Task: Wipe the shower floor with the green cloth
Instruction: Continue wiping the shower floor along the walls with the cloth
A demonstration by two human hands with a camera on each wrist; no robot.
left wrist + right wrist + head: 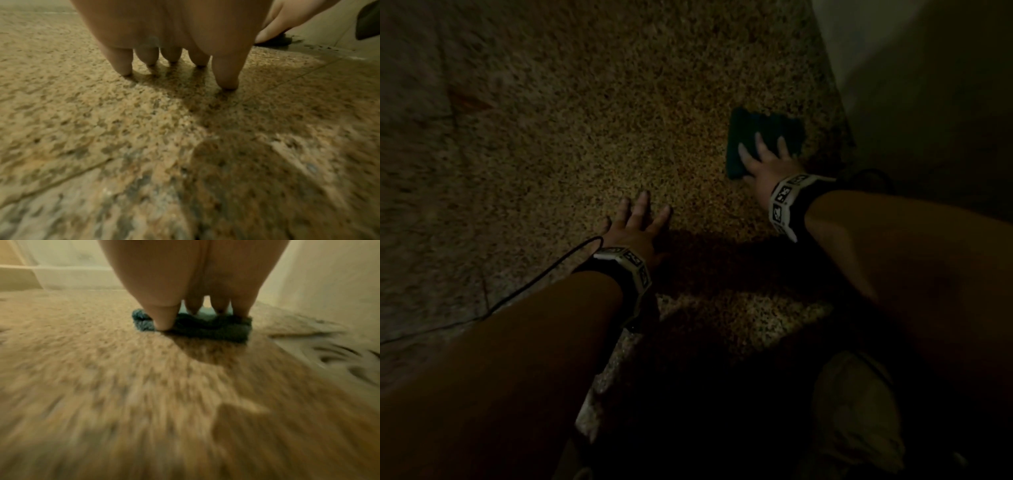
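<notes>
The folded green cloth (763,137) lies on the speckled tan shower floor (585,120), close to the pale wall on the right. My right hand (767,154) lies flat on top of it with straight, spread fingers pressing it down; in the right wrist view the cloth (205,331) shows under the fingertips (164,322). To the left and nearer me, my left hand (637,219) rests on the bare floor, fingers straight and spread. The left wrist view shows those fingertips (226,78) touching the stone floor (102,129). The dim light hides fine detail.
A pale wall (928,85) rises right beside the cloth. A white floor drain grate (339,356) sits near the wall at the right. A thin black cable (517,294) runs from my left wrist. My knee in light trousers (856,404) is at the lower right.
</notes>
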